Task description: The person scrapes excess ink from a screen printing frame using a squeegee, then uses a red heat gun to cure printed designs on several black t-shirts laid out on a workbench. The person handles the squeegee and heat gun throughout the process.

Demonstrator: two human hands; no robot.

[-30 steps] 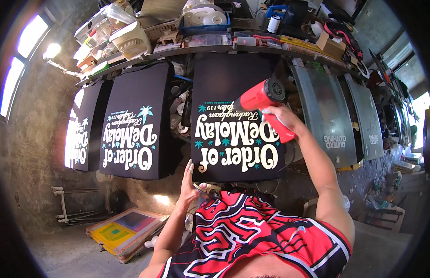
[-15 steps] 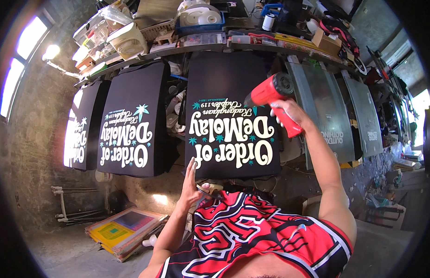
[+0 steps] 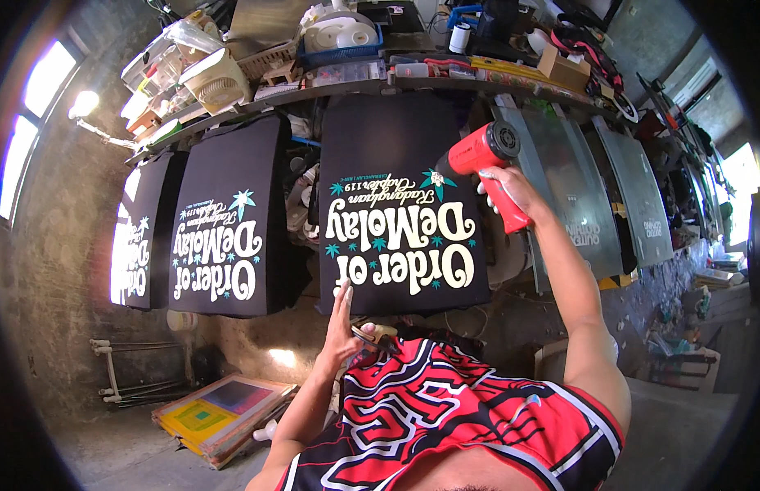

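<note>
right grip (image 3: 511,188): clenched around red heat gun (image 3: 476,150) | nozzle (image 3: 446,164): over printed black cloth (image 3: 388,135) | left grip (image 3: 340,334): by cloth's near edge, cannot tell whether grasping

Head-worn wide fisheye view, facing downward

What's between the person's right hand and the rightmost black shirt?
A red blow dryer, held in the right hand, its dark nozzle pointing toward the rightmost black shirt; the head view shows this.
</note>
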